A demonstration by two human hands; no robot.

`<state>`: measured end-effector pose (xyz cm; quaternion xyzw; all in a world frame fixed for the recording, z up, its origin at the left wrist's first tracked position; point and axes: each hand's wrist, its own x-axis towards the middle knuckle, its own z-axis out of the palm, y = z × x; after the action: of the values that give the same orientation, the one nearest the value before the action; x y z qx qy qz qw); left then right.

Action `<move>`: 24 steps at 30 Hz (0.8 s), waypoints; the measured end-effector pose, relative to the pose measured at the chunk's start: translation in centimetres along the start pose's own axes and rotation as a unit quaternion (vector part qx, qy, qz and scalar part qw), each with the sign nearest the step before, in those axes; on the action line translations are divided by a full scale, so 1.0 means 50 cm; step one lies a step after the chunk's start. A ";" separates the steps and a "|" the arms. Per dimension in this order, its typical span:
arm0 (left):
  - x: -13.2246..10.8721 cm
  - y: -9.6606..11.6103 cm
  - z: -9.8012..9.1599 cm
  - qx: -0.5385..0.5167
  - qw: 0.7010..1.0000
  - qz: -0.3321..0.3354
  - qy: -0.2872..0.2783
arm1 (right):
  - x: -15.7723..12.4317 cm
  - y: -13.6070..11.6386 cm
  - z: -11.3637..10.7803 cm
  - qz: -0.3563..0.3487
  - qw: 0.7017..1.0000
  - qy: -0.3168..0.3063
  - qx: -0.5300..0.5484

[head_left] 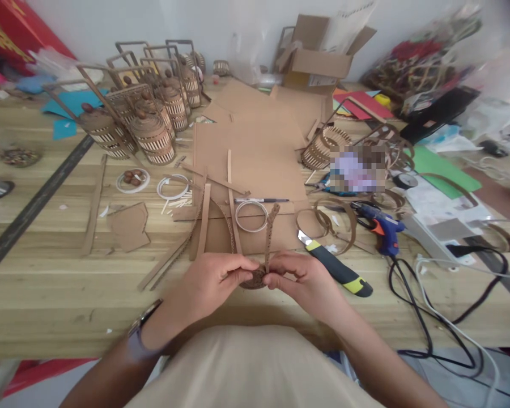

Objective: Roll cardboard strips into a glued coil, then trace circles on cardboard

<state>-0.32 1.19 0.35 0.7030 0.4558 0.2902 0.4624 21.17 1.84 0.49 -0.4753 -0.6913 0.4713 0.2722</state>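
The left hand [212, 283] and right hand [306, 280] pinch a coiled cardboard strip [255, 279] between their fingertips, over the desk [46, 294]. A utility knife [338, 269] lies just right of them. The gold writing on the red box [8, 28] far to the left is too blurred to read.

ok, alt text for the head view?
Left hand and right hand pinch a small cardboard coil above a wooden table, its loose strip pointing away. A knife and glue gun lie to the right; cardboard baskets stand far left.
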 end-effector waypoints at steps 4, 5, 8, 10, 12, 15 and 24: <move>0.007 0.002 0.010 -0.059 0.992 -0.075 0.076 | -0.001 0.017 0.019 0.047 0.992 0.088 0.075; 0.008 0.000 0.017 -0.088 0.987 -0.094 0.098 | -0.001 0.022 0.025 0.061 0.988 0.109 0.096; 0.006 -0.010 0.033 -0.168 0.972 -0.112 0.119 | 0.000 0.033 0.035 0.092 0.976 0.136 0.140; 0.005 -0.015 0.037 -0.180 0.971 -0.113 0.111 | 0.000 0.036 0.037 0.100 0.975 0.128 0.152; 0.003 -0.018 0.036 -0.163 0.974 -0.115 0.104 | 0.000 0.036 0.034 0.098 0.978 0.113 0.147; 0.001 -0.018 0.033 -0.129 0.981 -0.108 0.099 | 0.000 0.034 0.023 0.079 0.984 0.105 0.121; -0.006 -0.019 0.030 -0.029 0.994 -0.068 0.082 | -0.001 0.034 -0.003 0.058 0.996 0.037 0.054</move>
<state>0.47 0.50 -1.13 0.6302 0.5305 0.3276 0.4627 22.01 2.02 -0.98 -0.5162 -0.6259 0.5045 0.2953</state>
